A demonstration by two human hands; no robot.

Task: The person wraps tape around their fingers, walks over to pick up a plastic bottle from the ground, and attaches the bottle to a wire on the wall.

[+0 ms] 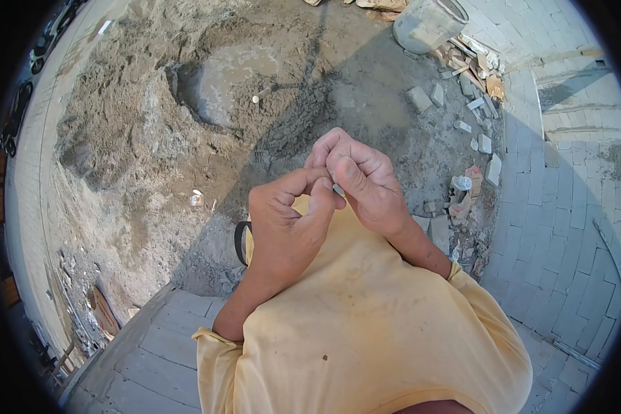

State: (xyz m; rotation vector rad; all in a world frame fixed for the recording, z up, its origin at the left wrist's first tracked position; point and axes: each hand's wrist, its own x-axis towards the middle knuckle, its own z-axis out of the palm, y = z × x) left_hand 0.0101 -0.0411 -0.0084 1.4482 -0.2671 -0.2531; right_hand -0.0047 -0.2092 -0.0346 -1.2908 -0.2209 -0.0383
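Observation:
My left hand [286, 224] and my right hand [366, 183] meet in front of my yellow shirt [366, 303]. Fingers and thumbs of both are pinched together, touching at the tips. A small pale piece [337, 188] shows between them, too little of it visible to name. Both palms face inward, and the fingertips of my right hand are partly hidden behind its thumb. A black loop [241, 243] sticks out beside my left wrist.
Ahead lies a heap of wet grey mortar [165, 90] with a water pool [234, 72]. A pale drum [421, 31] stands at the back right, near broken blocks [419, 99] and litter. Grey block walls [545, 228] rise on the right; more blockwork [155, 359] is lower left.

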